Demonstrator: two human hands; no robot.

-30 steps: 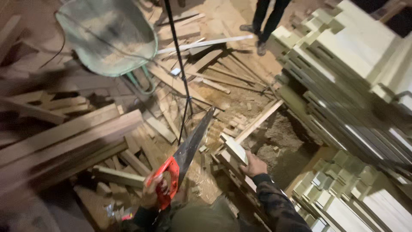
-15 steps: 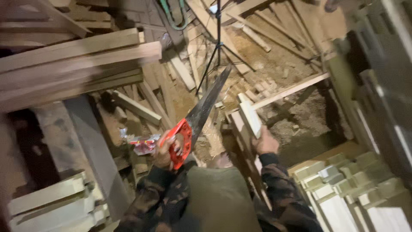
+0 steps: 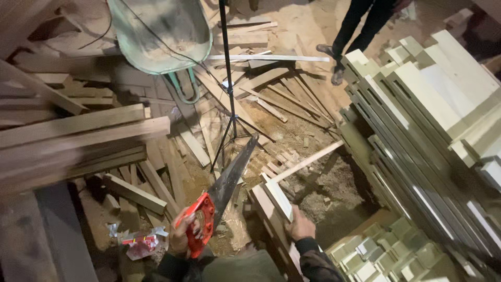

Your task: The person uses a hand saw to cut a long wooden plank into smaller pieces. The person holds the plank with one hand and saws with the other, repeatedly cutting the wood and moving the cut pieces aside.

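While I look straight down at the floor, my left hand [image 3: 182, 235] is wrapped tight round the red handle of a handsaw [image 3: 222, 190], fingers closed through the grip, and the dark blade runs up from it toward one o'clock, its tip ending near the feet of a black tripod stand [image 3: 227, 89]. My right hand [image 3: 300, 225] sits at about five o'clock of the saw, fingers curled down and closed over the near end of a pale short board [image 3: 277, 197]; that board lies on a small stack of boards [image 3: 269, 222] that slopes away from me, just beside the saw blade but not touching it as far as I can see. From the far end of the short board a thin pale strip [image 3: 308, 159] runs off toward two o'clock across the sawdust-covered floor [image 3: 334, 193]. At nine o'clock of my left hand long brown planks [image 3: 78, 136] lie piled, and a crumpled red and silver wrapper [image 3: 138, 243] lies just left of that hand. At twelve o'clock a green wheelbarrow [image 3: 156, 31] stands among scattered offcuts. Along the right, from two to five o'clock, pale slotted timbers [image 3: 417, 115] are stacked high. Beyond them at one o'clock stand another person's legs [image 3: 357, 26] in dark trousers.
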